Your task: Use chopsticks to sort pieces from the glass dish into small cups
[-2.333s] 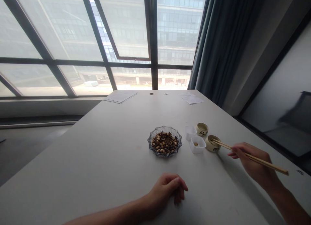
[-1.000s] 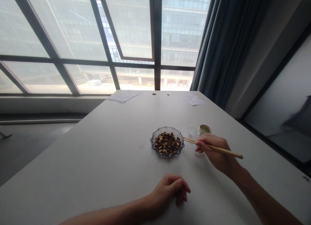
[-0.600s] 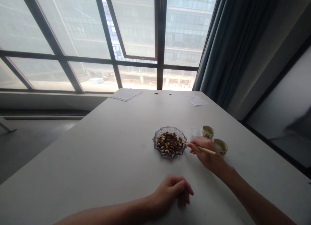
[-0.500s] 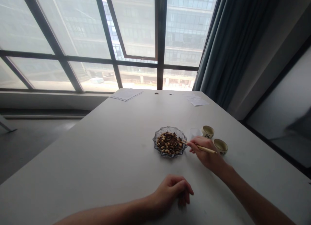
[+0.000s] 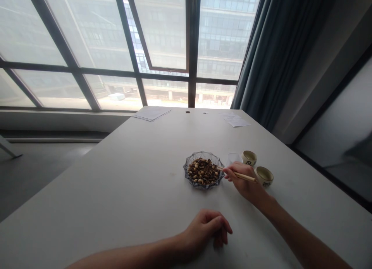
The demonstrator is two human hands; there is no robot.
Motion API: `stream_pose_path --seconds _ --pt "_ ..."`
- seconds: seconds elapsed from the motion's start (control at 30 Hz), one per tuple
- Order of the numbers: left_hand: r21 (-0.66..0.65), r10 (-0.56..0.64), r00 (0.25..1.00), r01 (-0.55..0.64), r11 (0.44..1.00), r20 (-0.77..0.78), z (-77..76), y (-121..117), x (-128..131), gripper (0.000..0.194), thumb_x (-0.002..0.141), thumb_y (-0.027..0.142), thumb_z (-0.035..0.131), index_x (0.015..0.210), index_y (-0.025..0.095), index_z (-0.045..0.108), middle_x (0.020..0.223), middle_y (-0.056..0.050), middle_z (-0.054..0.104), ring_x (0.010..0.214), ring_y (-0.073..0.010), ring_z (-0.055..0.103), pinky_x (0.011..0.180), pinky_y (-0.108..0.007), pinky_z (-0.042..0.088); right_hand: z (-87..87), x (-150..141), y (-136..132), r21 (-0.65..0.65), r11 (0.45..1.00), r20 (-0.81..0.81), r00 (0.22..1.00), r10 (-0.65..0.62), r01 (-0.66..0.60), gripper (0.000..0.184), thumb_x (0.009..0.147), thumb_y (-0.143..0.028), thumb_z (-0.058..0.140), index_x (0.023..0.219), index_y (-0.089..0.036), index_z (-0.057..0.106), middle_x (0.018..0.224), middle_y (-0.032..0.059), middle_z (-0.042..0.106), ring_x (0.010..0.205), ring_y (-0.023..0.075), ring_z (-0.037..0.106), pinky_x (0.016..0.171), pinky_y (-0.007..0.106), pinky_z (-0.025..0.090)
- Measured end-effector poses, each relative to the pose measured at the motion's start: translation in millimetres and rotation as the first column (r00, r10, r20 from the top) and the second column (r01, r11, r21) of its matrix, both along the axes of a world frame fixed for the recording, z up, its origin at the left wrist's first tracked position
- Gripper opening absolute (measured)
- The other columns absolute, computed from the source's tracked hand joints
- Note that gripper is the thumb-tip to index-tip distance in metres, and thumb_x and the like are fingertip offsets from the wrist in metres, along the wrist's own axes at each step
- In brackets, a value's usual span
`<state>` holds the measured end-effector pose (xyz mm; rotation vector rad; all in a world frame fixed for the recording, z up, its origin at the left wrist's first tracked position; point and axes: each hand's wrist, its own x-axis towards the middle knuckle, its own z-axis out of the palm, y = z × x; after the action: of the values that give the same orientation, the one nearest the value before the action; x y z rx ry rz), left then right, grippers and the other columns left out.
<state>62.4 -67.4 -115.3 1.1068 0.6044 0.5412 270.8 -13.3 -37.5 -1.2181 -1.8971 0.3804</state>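
Observation:
A scalloped glass bowl (image 5: 189,176) of mixed nuts and dark seeds sits mid-table. My right hand (image 5: 244,182) grips a pair of wooden chopsticks (image 5: 244,176), their tips resting at the bowl's right rim among the nuts. Behind that hand stand a clear plastic cup (image 5: 233,158) and two small cream ceramic cups (image 5: 249,158) (image 5: 264,175). My left hand (image 5: 207,230) lies near the front of the white table (image 5: 124,191), fingers curled loosely under with nothing seen in them.
Sheets of paper (image 5: 151,113) lie at the table's far left edge and another sheet (image 5: 236,122) at the far right. Large windows run behind, a dark curtain (image 5: 261,56) hangs at the right.
My right hand carried the chopsticks leftward from the small cups to the glass bowl, and their tips now sit at the nuts. The left hand has stayed put.

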Motion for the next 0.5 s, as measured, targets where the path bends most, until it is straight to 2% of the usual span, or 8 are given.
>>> stream_pose_path --seconds 0.3,0.5 --pt "-0.002 0.008 1.000 -0.008 1.000 -0.004 -1.3 -0.3 0.8 0.052 0.083 0.064 0.069 0.078 0.012 0.070 0.061 -0.002 0.062 0.051 -0.0130 0.051 0.056 -0.027 0.038 -9.0 1.7 3.1 0.013 0.999 -0.052 0.998 -0.028 0.029 0.039 0.107 -0.047 0.056 0.077 -0.025 0.069 0.075 0.0054 0.070 0.064 0.0189 0.068 0.059 0.034 0.061" --pt "0.003 0.003 1.000 -0.003 1.000 0.005 -1.9 0.1 -0.9 0.055 0.083 0.067 0.070 0.080 0.012 0.072 0.062 -0.003 0.063 0.053 -0.0136 0.053 0.057 -0.027 0.039 -2.4 5.0 -4.7 0.057 0.997 -0.056 0.998 -0.038 0.042 0.039 0.108 -0.042 0.055 0.076 -0.025 0.068 0.076 0.0044 0.071 0.065 0.0192 0.069 0.058 0.033 0.060"
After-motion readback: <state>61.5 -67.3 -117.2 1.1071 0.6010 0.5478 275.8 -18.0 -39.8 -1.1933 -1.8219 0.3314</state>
